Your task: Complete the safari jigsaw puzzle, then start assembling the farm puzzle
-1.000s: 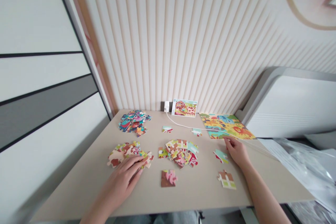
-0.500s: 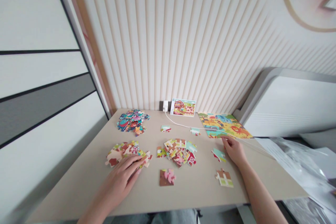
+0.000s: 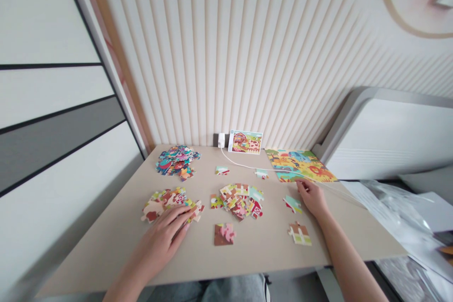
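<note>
Principal risk, in my judgement: the left hand (image 3: 166,229) rests on a loose, overlapping pile of farm puzzle pieces (image 3: 154,208), and a sideways drag could spread its right end into the central pile (image 3: 237,198), just beside it. Similar browns, greens and creams would make such a mix hard to sort.

Second risk: the white cable (image 3: 244,166) crosses the lion puzzle (image 3: 304,165) near the right hand (image 3: 313,198). A snag by the wrist or fingers could pull it across the small sky-and-roof pieces at the back, or disturb the picture card (image 3: 245,142) leaning at the wall. A careless right forearm could also displace the fence piece (image 3: 300,234), which lies near it on the desk (image 3: 262,255).

Position of pieces: the left hand's fingers lie close together over the right end of its pile, the thumb a little apart on the near side; pieces show beyond the fingertips and to their left. The right hand's fingers are curled together at the near edge of the lion puzzle, with the red-roof piece (image 3: 293,204) just below and left of them. The pig piece (image 3: 223,234) sits between the hands, touched by neither. The undersides of both hands are hidden from view, so I cannot tell whether either grips a piece.
</note>
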Demonstrator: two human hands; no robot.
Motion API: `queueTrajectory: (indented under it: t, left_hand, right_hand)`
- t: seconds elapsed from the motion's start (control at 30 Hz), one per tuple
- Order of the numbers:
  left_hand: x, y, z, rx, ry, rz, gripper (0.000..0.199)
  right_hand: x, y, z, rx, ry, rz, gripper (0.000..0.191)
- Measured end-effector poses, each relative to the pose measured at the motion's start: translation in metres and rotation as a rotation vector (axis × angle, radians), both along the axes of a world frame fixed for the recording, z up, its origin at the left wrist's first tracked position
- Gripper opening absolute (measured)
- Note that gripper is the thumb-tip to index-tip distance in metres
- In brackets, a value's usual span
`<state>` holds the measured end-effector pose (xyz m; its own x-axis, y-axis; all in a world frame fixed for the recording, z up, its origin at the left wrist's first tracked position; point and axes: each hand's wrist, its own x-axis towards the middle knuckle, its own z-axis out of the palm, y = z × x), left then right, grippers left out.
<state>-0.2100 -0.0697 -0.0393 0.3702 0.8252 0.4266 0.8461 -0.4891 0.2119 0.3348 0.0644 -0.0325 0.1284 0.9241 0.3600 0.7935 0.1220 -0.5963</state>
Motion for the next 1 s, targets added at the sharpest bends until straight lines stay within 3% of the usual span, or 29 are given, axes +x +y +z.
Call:
queueTrajectory:
  t: [0.1, 0.2, 0.33, 0.4, 0.5, 0.6, 0.77, 1.0]
  left_hand:
    - [0.001, 0.004, 0.004, 0.076, 0.003, 0.045, 0.039]
    - [0.009, 0.017, 0.022, 0.100, 0.027, 0.028, 0.035]
    - [0.036, 0.060, 0.051, 0.046, 0.090, -0.116, 0.038]
    - [0.055, 0.088, 0.056, -0.005, 0.111, -0.173, 0.040]
    - [0.078, 0.127, 0.047, -0.026, 0.111, -0.153, 0.054]
    - [0.087, 0.150, 0.029, -0.042, 0.105, -0.141, 0.067]
    - [0.082, 0.157, 0.011, -0.073, 0.079, -0.130, 0.071]
    - [0.084, 0.154, 0.017, -0.085, 0.058, -0.137, 0.063]
  right_hand:
    - [-0.006, 0.001, -0.001, 0.010, 0.005, 0.031, 0.045]
    - [-0.019, 0.005, 0.003, 0.027, -0.030, 0.128, 0.042]
    - [-0.053, 0.015, 0.017, 0.021, -0.182, 0.400, 0.038]
    - [-0.072, 0.023, 0.023, 0.001, -0.281, 0.508, 0.036]
    - [-0.095, 0.035, 0.023, 0.001, -0.389, 0.533, 0.033]
    - [-0.101, 0.043, 0.017, 0.007, -0.417, 0.515, 0.034]
    - [-0.090, 0.045, 0.010, -0.004, -0.432, 0.515, 0.037]
    - [-0.092, 0.039, 0.014, -0.004, -0.439, 0.487, 0.036]
